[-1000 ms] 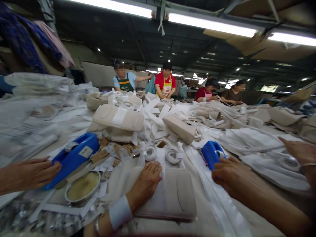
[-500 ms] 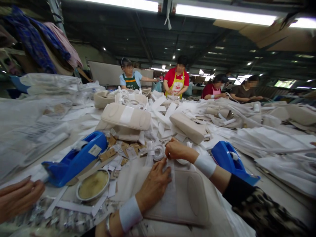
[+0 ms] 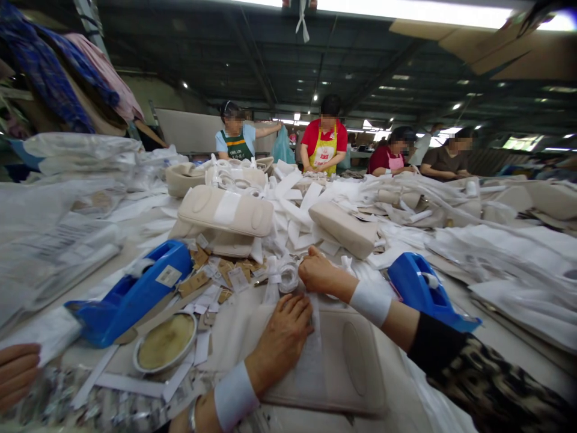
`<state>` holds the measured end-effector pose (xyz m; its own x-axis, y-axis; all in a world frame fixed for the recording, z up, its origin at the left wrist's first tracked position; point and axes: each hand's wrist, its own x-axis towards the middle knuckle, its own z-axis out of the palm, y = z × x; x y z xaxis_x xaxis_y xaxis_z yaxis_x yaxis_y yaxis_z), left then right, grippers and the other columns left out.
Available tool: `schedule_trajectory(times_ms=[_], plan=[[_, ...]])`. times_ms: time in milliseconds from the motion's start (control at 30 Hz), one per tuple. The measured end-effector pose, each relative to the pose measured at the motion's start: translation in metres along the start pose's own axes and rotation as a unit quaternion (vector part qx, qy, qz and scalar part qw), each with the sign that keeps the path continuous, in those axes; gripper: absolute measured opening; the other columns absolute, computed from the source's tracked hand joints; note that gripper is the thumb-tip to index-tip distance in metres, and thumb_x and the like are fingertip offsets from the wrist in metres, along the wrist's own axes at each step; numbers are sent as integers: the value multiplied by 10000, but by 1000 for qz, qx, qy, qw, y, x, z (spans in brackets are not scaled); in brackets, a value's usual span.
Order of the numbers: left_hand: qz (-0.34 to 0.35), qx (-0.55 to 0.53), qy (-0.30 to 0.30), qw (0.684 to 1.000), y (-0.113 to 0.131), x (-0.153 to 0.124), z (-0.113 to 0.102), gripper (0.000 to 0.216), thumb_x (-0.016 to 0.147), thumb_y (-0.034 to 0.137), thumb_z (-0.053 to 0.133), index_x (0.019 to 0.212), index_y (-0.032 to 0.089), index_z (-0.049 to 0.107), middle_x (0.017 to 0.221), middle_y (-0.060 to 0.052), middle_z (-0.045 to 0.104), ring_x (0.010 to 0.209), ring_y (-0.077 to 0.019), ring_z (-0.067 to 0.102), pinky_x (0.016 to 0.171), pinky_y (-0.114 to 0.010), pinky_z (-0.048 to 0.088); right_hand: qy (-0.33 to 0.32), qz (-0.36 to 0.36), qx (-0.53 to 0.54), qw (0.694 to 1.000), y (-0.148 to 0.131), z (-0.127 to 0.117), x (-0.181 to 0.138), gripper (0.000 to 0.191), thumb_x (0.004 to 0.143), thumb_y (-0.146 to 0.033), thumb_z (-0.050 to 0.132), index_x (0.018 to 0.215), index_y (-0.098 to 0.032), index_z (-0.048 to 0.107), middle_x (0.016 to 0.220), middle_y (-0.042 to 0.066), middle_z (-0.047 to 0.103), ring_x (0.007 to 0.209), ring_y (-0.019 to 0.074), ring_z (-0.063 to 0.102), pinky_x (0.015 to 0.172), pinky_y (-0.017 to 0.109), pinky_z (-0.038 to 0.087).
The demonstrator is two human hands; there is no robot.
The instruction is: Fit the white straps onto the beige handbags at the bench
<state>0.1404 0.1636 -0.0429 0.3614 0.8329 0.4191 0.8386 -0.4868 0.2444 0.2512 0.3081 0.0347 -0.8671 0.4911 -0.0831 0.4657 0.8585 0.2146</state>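
Beige padded pouch (image 3: 342, 361) lies flat at the near table edge, white paper strip (image 3: 311, 355) laid across its top. Left hand (image 3: 279, 343), white band on the wrist, rests palm-down on that strip, fingers spread flat, gripping nothing. Right hand (image 3: 318, 273) sits just past the pouch's far edge, fingers curled around a white ribbon coil (image 3: 288, 278); can't tell how firmly it grips. White wrist band there too, dark patterned sleeve behind it.

Another person's hand (image 3: 15, 373) shows at the far left edge, fingers loosely curled, next to crumpled foil wrap.

Left of the pouch: round metal tin (image 3: 166, 341) with yellowish paste, touching a blue tape dispenser (image 3: 135, 291). Brown card tags (image 3: 216, 273) scattered just beyond. Second blue tape dispenser (image 3: 424, 291) to the right, near the right forearm.

Mid-table: stacked beige pouches (image 3: 225, 213) with white bands, one more pouch (image 3: 345, 228) tilted, heaps of white strips all around. Clear plastic bags (image 3: 76, 150) piled left.

Far end: four workers (image 3: 324, 141) at the table, aprons on two of them. Clothes hang upper left.
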Motion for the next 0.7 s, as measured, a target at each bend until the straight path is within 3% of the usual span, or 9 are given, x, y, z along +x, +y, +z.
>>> schedule_trajectory(times_ms=[100,333,500,700], plan=[[5,3,-1,1000,-1,1,1,408,919,195,551,1319,162,478,1339,-85,568,1288,-259,475,1142,-490,338,16,8,-12,1000,0,8,2,273,769,-111,533,961,-90,726,894,179,703,951,288,618,1018,431,236],[8,5,-7,1000,0,1,1,407,923,183,539,1323,159,473,1333,-88,572,1281,-254,479,1140,-493,339,13,24,-29,999,-1,11,5,239,817,-199,613,1017,-125,721,909,152,706,1009,289,596,1098,450,186],[8,2,-14,1000,0,0,0,390,914,159,541,1301,168,493,1352,-85,562,1284,-263,482,1135,-509,342,-1,63,-30,998,10,0,14,501,596,-421,869,968,-115,731,917,164,714,1020,338,593,1074,462,219],[10,0,1,1000,0,-1,-2,401,915,149,533,1312,189,495,1364,-85,560,1293,-258,486,1121,-513,360,58,133,15,989,36,-12,28,240,626,-229,839,799,-103,729,842,143,714,918,277,624,990,402,263]])
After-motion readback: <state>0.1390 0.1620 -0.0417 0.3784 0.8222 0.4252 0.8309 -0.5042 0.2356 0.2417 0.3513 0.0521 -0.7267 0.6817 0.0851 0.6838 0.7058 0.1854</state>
